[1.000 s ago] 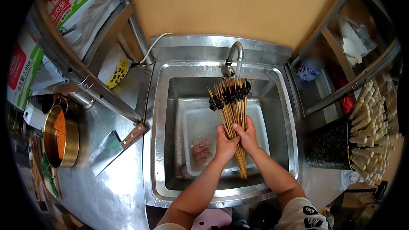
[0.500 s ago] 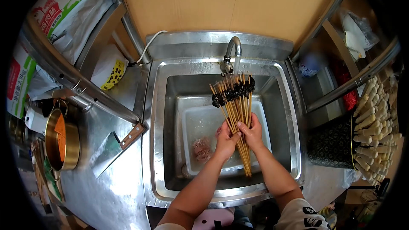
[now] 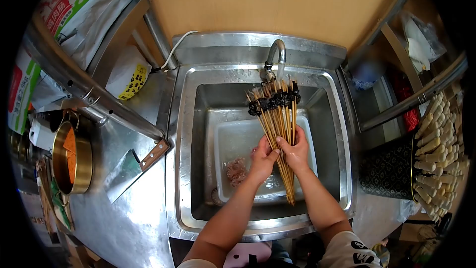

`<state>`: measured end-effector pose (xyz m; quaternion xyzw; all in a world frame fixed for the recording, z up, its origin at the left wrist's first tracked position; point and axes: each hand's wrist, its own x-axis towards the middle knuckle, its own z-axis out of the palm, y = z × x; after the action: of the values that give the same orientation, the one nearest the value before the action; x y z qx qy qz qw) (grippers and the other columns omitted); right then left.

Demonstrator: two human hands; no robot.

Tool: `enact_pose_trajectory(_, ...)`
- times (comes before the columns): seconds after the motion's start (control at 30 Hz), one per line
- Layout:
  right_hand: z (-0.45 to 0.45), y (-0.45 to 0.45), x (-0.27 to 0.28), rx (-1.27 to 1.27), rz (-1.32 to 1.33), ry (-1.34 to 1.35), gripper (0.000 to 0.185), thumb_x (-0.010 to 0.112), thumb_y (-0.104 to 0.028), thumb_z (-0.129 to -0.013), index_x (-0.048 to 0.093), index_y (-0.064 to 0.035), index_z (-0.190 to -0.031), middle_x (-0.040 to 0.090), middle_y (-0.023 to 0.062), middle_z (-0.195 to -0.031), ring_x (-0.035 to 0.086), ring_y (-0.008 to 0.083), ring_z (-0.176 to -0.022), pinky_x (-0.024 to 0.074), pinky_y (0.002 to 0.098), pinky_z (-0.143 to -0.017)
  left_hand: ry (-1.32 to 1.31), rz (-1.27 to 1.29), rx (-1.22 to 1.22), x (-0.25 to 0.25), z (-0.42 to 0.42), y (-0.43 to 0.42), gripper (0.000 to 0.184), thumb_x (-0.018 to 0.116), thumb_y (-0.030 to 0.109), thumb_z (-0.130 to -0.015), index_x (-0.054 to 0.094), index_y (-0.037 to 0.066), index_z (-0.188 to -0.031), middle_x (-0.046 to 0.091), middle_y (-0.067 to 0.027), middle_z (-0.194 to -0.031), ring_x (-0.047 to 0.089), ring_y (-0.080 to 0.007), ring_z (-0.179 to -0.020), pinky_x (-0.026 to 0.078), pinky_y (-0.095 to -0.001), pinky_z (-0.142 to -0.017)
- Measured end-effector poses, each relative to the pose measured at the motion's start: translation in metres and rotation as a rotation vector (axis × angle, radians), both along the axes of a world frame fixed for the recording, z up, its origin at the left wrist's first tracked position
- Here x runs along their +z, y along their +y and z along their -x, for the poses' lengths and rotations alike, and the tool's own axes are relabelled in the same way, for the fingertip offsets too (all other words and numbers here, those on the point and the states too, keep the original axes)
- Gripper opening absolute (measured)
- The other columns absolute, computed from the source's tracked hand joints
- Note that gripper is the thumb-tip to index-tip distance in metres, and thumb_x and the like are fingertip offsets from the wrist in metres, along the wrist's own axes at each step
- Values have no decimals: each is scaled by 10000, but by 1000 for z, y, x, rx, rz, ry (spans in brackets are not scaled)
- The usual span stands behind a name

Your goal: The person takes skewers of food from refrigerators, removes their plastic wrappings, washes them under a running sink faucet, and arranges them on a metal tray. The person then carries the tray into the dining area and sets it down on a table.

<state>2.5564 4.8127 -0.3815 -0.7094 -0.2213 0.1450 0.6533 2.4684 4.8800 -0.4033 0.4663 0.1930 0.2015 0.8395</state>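
A bundle of skewers (image 3: 284, 144) with dark pieces of food (image 3: 273, 102) near its far end is held between my two hands over the sink (image 3: 327, 178). My left hand (image 3: 263, 161) wraps the sticks from the left, and my right hand (image 3: 295, 151) grips them from the right, thumbs close together. The food end lies just below the tap (image 3: 276, 52), where water appears to run onto it. Beneath the bundle sits a pale plastic tub (image 3: 225, 134). In the tub, a pinkish clump (image 3: 236, 170) lies left of my left hand; what it is I cannot tell.
On the left counter lie a cleaver (image 3: 130, 172) and a brass-coloured pot (image 3: 84, 168) with something orange inside. A black patterned container (image 3: 389, 166) full of pale sticks (image 3: 436, 154) stands at the right. Metal rack posts (image 3: 119, 114) flank the sink.
The bundle's food end now sits nearer the tap, with water reaching it. Both hands keep their grip on the sticks. The whole view has shifted slightly.
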Motion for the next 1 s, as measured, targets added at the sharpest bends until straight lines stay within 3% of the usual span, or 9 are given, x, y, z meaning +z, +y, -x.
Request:
enact_pose_trajectory(0.23, -9, -8, -5, 92, -22, 115, 509, 692, -74, -751, 440, 30, -1181, 582, 103, -1027, 559, 148, -918, 446, 273, -819, 43, 112, 112, -2, 0, -2, 375, 492, -67, -835, 370, 0, -1183, 520, -106, -1151, 512, -159, -1037, 400, -266, -886)
enact_pose_trajectory(0.3, -9, -8, -6, 126, -45, 124, 483, 666, -73, -771, 441, 30, -1186, 584, 96, -1032, 559, 148, -924, 441, 273, -830, 39, 4, 128, -14, -1, -2, 334, 497, -41, -846, 385, 33, -1152, 547, -76, -1086, 547, -138, -932, 477, -248, -721)
enact_pose_trajectory(0.4, -10, -4, -5, 205, -94, 175, 455, 630, -68, -796, 437, 29, -1197, 579, 88, -1053, 554, 146, -942, 431, 274, -850, 54, 24, 140, -4, 3, 1, 327, 534, -32, -823, 397, 44, -1110, 570, -57, -1001, 557, -115, -864, 471, -232, -658)
enact_pose_trajectory(0.5, -8, -2, -2, 282, -98, 225, 438, 597, -52, -812, 430, 26, -1209, 568, 86, -1084, 545, 142, -964, 424, 273, -861, 71, 142, 196, 5, 7, 2, 368, 572, -56, -787, 402, 16, -1105, 547, -72, -1005, 532, -143, -950, 420, -263, -853)
enact_pose_trajectory(0.6, -4, -1, 0, 333, -115, 238, 414, 564, -60, -833, 425, 21, -1215, 564, 79, -1079, 535, 134, -972, 414, 268, -868, -28, 177, 271, 18, 7, 2, 414, 591, -40, -783, 391, 15, -1142, 539, -74, -1041, 517, -148, -990, 406, -273, -880)
enact_pose_trajectory(0.73, 0, 1, -2, 326, -135, 229, 414, 565, -71, -839, 425, 17, -1219, 559, 71, -1073, 533, 133, -961, 413, 268, -864, 18, 157, 164, 22, 10, 6, 457, 601, -29, -786, 369, 16, -1178, 528, -84, -1080, 503, -154, -1022, 395, -287, -903)
enact_pose_trajectory(0.83, -4, 0, -4, 317, -48, 135, 434, 559, -80, -851, 405, 12, -1246, 553, 70, -1073, 527, 139, -961, 410, 268, -862, -41, 96, 194, 21, 8, 4, 403, 588, -2, -796, 401, 56, -1147, 545, -42, -1057, 547, -106, -926, 462, -223, -743)
enact_pose_trajectory(0.9, -4, -2, 2, 187, 216, -258, 443, 544, -94, -872, 383, 8, -1272, 537, 84, -1106, 510, 150, -997, 399, 267, -878, -49, 28, 184, 28, 11, 1, 420, 599, 10, -800, 397, 56, -1165, 546, -48, -1066, 542, -119, -954, 460, -247, -790)
enact_pose_trajectory(1.0, -3, -2, -4, 183, -44, 6, 484, 530, -98, -881, 331, -4, -1312, 532, 111, -1110, 508, 174, -1020, 396, 285, -896, -85, 84, 123, 25, 12, 1, 438, 609, 16, -798, 399, 49, -1181, 535, -55, -1101, 536, -131, -975, 451, -258, -818)
